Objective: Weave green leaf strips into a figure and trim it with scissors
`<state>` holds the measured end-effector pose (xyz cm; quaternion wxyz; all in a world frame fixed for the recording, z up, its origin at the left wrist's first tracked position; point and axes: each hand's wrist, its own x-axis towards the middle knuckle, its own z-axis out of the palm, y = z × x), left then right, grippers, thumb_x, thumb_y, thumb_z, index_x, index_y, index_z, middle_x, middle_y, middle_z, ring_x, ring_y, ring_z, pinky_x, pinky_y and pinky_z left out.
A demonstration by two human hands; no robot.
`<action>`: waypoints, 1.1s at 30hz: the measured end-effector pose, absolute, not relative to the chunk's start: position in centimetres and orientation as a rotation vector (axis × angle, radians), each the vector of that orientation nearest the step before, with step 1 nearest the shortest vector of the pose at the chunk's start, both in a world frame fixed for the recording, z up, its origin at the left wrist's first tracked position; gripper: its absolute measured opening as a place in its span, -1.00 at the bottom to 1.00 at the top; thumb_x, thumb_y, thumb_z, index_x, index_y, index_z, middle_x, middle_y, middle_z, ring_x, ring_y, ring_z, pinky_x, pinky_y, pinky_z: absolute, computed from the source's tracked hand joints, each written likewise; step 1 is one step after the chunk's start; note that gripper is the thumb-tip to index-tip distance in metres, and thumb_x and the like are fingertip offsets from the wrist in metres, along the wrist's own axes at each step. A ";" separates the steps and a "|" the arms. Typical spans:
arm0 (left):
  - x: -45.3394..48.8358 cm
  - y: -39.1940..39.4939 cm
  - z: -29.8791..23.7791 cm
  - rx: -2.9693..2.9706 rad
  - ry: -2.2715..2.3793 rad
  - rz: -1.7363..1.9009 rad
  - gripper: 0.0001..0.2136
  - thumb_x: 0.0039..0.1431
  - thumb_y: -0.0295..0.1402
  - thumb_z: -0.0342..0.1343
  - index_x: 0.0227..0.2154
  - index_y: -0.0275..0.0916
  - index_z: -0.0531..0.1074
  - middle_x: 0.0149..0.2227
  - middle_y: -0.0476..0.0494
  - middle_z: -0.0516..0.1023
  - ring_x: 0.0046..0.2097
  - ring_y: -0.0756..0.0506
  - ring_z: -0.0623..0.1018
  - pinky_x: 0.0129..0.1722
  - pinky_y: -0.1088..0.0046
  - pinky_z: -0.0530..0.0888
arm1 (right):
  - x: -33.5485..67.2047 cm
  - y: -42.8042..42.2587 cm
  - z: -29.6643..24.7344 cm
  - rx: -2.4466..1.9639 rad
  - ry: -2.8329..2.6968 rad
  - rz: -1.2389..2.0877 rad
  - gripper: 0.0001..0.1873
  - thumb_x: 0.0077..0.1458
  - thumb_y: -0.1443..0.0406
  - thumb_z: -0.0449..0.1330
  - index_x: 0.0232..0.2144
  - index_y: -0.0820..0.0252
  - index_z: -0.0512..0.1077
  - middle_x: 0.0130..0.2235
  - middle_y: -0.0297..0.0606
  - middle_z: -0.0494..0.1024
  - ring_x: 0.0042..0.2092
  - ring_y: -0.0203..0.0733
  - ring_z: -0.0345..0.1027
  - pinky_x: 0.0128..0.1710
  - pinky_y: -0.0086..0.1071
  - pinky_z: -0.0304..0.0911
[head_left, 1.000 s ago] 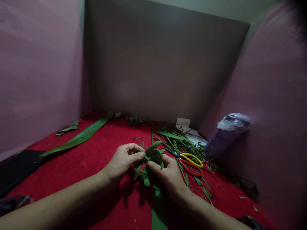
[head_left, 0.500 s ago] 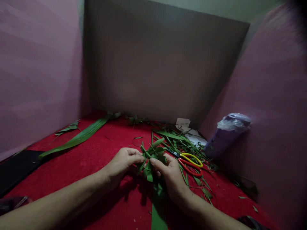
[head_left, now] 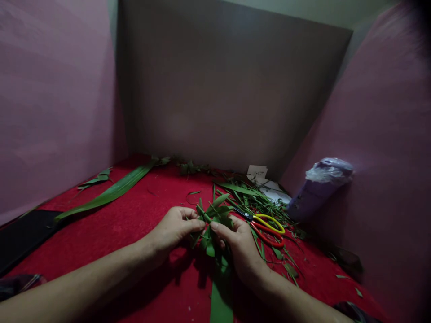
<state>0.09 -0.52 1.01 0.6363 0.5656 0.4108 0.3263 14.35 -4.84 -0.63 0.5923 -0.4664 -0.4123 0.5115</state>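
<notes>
Leaf bundle: green leaves and short stems (head_left: 220, 214), just below and right of the frame's centre, held between both hands.
Left hand: (head_left: 171, 229) thumb and forefinger pinch the bundle's left edge, seemingly to steady it.
Right hand: (head_left: 240, 240) thumb pressed on the stems from the near side, fingers curled behind; the two thumb tips sit near each other, probably so the stems stay gathered.
Broad green strip: (head_left: 222, 291) runs from beneath the bundle to the bottom edge; whether it joins the bundle or merely lies below cannot be told.
Scissors: (head_left: 252, 219) right of centre, yellow and red handles turned right, just beyond the right hand, apparently parked within easy reach.
Cuttings: (head_left: 261, 202) heaped beyond the scissors, perhaps pushed aside to leave working room.
Long leaf: (head_left: 114, 195) slants across the left of the frame, its near tip over a dark flat object (head_left: 28, 235) cut off by the left edge.
White papers: (head_left: 257, 172) partly buried behind the cuttings, markings unreadable.
Purple packet: (head_left: 308, 197) leaning at the right, its clear wrap crumpled, contents unclear.
Hidden: most right fingertips, behind leaves; the strip's lower end, outside the frame.
</notes>
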 end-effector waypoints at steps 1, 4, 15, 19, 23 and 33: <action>0.1 -0.6 1.1 1.295 0.941 0.744 -0.82 -0.18 -0.35 0.17 -0.67 -0.32 0.29 -0.70 0.03 0.34 -0.64 0.09 0.28 -0.60 0.56 0.18 | 14.4 -4.8 -0.7 -1.095 -0.966 1.182 -0.80 -0.23 0.28 0.28 -0.58 0.27 0.33 -0.69 -0.48 0.28 -0.64 -0.44 0.03 -0.67 -0.54 -0.03; 0.0 -0.6 1.1 1.289 0.928 0.734 -0.81 -0.19 -0.33 0.17 -0.66 -0.31 0.30 -0.69 0.03 0.34 -0.63 0.08 0.29 -0.59 0.55 0.18 | 14.5 -4.7 -0.8 -1.112 -0.966 1.188 -0.78 -0.23 0.27 0.28 -0.61 0.26 0.31 -0.70 -0.49 0.25 -0.65 -0.43 0.03 -0.67 -0.53 -0.04; -0.2 -0.4 1.0 1.253 0.843 0.715 -0.84 -0.13 -0.35 0.15 -0.62 -0.33 0.33 -0.64 -0.02 0.39 -0.60 0.06 0.34 -0.56 0.55 0.24 | 14.6 -4.5 -1.0 -1.127 -0.993 1.179 -0.79 -0.20 0.26 0.26 -0.55 0.26 0.31 -0.69 -0.49 0.25 -0.65 -0.43 0.03 -0.66 -0.52 -0.04; -0.2 -0.5 1.1 1.231 0.819 0.753 -0.87 -0.10 -0.35 0.11 -0.58 -0.32 0.33 -0.58 -0.04 0.41 -0.56 0.03 0.39 -0.53 0.52 0.30 | 14.7 -4.5 -1.2 -1.129 -1.002 1.175 -0.80 -0.18 0.26 0.25 -0.54 0.25 0.30 -0.68 -0.50 0.24 -0.64 -0.43 0.03 -0.65 -0.53 -0.03; -0.2 -0.5 1.1 1.207 0.871 0.777 -0.84 -0.13 -0.34 0.14 -0.61 -0.31 0.30 -0.65 0.04 0.33 -0.63 0.05 0.34 -0.59 0.52 0.30 | 14.8 -4.5 -1.2 -1.119 -0.992 1.183 -0.78 -0.20 0.25 0.27 -0.55 0.25 0.31 -0.67 -0.50 0.25 -0.64 -0.44 0.02 -0.66 -0.54 -0.04; 0.0 -0.8 1.5 1.316 0.913 0.663 -0.85 -0.20 -0.34 0.17 -0.62 -0.34 0.37 -0.65 -0.05 0.42 -0.58 0.02 0.38 -0.55 0.52 0.26 | 14.5 -4.8 -0.7 -1.063 -0.948 1.254 -0.77 -0.23 0.25 0.29 -0.51 0.25 0.35 -0.64 -0.45 0.34 -0.63 -0.40 0.10 -0.64 -0.51 0.04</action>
